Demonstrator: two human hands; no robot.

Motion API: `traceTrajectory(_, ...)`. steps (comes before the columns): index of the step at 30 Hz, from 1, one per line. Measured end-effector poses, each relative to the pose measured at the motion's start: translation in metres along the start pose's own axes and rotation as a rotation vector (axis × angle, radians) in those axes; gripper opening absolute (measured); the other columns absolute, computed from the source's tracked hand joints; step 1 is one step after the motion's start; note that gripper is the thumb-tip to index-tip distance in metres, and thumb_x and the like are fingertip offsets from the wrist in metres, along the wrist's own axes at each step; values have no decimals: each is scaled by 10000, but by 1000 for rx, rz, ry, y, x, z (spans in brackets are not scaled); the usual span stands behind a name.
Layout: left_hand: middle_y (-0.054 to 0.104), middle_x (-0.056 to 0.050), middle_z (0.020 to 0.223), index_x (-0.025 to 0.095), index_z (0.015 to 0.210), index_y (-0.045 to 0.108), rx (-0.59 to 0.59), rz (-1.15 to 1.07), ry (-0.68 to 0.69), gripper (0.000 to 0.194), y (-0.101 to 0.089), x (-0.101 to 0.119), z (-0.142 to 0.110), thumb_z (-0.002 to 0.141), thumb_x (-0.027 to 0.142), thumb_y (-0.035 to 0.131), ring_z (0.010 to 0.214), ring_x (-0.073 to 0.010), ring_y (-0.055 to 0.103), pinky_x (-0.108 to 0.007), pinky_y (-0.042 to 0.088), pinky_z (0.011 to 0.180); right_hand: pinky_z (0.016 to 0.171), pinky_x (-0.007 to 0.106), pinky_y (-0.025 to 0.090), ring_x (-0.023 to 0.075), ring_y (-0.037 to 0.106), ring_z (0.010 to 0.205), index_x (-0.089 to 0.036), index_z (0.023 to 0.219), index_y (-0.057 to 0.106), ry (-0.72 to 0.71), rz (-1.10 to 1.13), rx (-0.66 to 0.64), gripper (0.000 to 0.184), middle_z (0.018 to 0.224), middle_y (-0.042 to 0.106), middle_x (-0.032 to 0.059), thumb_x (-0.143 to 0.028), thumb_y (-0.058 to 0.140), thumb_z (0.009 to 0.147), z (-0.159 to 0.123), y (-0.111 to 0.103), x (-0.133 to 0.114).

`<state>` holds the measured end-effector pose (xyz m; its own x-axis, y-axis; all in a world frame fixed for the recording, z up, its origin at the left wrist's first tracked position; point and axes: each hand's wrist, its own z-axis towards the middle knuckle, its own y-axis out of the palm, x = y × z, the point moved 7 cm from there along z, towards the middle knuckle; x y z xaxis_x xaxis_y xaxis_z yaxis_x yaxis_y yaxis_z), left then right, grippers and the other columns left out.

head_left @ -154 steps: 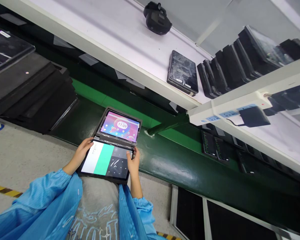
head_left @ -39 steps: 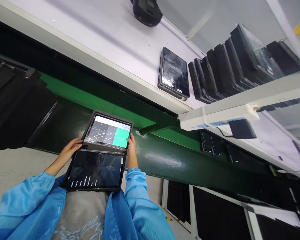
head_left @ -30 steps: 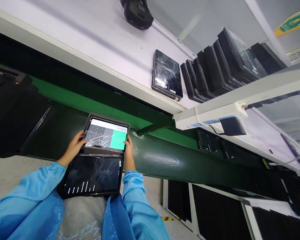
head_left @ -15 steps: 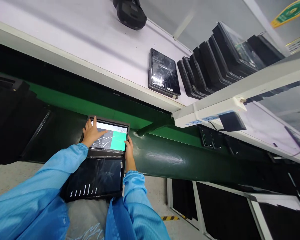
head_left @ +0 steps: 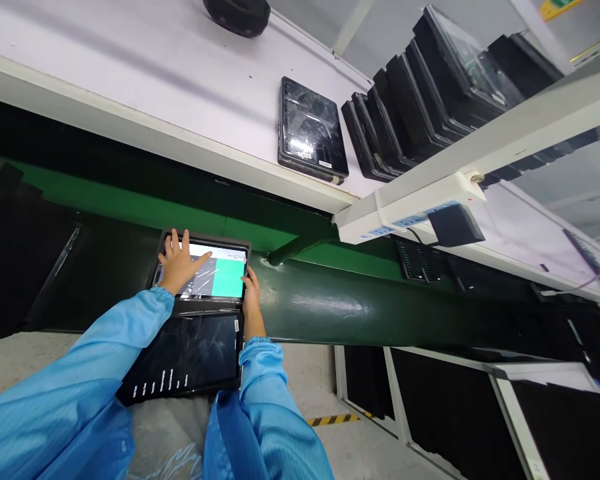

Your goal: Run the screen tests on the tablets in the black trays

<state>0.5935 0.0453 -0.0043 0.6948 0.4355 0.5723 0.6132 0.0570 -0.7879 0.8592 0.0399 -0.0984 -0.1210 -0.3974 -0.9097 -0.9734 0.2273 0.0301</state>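
A tablet point(head_left: 229, 277) with its screen lit lies on the dark green conveyor belt, showing a keypad-like layout with a large green block and a white strip of digits. My left hand point(head_left: 180, 265) is spread over the left part of that screen, fingers apart, covering some of the display; whether the fingertips touch the glass is unclear. At the right edge of the same tablet, my right hand point(head_left: 251, 293) curls its fingers around the rim. Closer to my body is a second tablet point(head_left: 200, 350), dark, with lines of small white text. My left sleeve hides its left side.
Above the belt point(head_left: 325, 307) runs a white shelf point(head_left: 220, 120) carrying stacked tablets point(head_left: 313, 130), a row of upright tablets point(head_left: 405, 100) and a black device point(head_left: 240, 15). A power strip point(head_left: 405, 217) with a black adapter point(head_left: 455, 225) is fixed to the white post.
The view has shifted slightly, so everything sits a little further left. My left hand's fingers are spread wider over the screen. My right hand stays at the tablet's edge.
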Motion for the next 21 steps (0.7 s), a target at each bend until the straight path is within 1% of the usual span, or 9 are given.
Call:
traceTrajectory(4,63,-227,1660,163,1580,202,18,-124,-60,974,-14,-12,1,838,725,485,1513,-427,104,-656,203,1155,1094,406,436,250,576,1261,-240,1208,682,0,-11,-23,554,1339,658,31,-323,685,661,0,1,4)
traceTrajectory(6,76,-231,1657,159,1576,214,29,-159,-87,974,-18,-22,3,829,704,521,1515,-426,104,-652,196,1163,1100,412,429,248,575,1259,-249,1216,674,-25,-28,-26,587,1338,658,28,-311,719,634,-1,1,3)
traceTrajectory(9,127,-250,1642,134,1565,237,60,-240,-123,952,-20,-43,3,833,654,554,1518,-406,128,-629,164,1188,1096,416,434,247,579,1258,-243,1212,671,-36,-33,-30,570,1325,662,35,-323,720,650,-1,2,-2)
traceTrajectory(12,254,-254,1602,106,1557,242,70,-383,-124,915,-15,-70,-11,847,578,572,1500,-356,239,-527,205,1217,1112,414,422,254,538,1319,-225,1227,659,-11,-23,-25,535,1368,630,55,-365,681,712,-3,-1,-6)
traceTrajectory(13,270,-242,1601,109,1562,228,54,-425,-104,919,-11,-79,-21,846,563,582,1495,-338,262,-492,219,1222,1120,414,414,251,521,1339,-220,1249,643,1,-23,-16,542,1396,609,64,-377,665,731,-5,-4,-6)
traceTrajectory(15,235,-203,1631,138,1581,179,-1,-485,-48,950,-5,-98,-49,841,558,602,1504,-308,254,-447,203,1235,1124,423,409,243,510,1353,-212,1319,585,30,-20,-9,585,1445,564,86,-409,627,770,-15,-10,-4)
traceTrajectory(18,163,-148,1664,197,1601,90,-128,-539,5,1002,4,-126,-105,834,574,612,1510,-289,236,-451,158,1245,1128,463,399,244,504,1357,-206,1435,454,46,-78,-22,676,1496,502,126,-477,572,826,-46,-21,0)
traceTrajectory(19,173,-145,1661,205,1603,66,-172,-555,-1,1019,6,-135,-124,829,580,612,1505,-288,251,-459,164,1242,1149,476,368,248,473,1383,-211,1457,424,11,-145,-19,698,1521,470,132,-494,573,837,-59,-26,-2)
traceTrajectory(21,220,-150,1648,201,1604,45,-239,-569,-26,1052,8,-151,-160,814,587,623,1493,-290,280,-465,204,1232,1204,493,262,256,367,1454,-218,1463,422,-144,-335,1,692,1579,385,130,-500,589,854,-91,-31,-12)
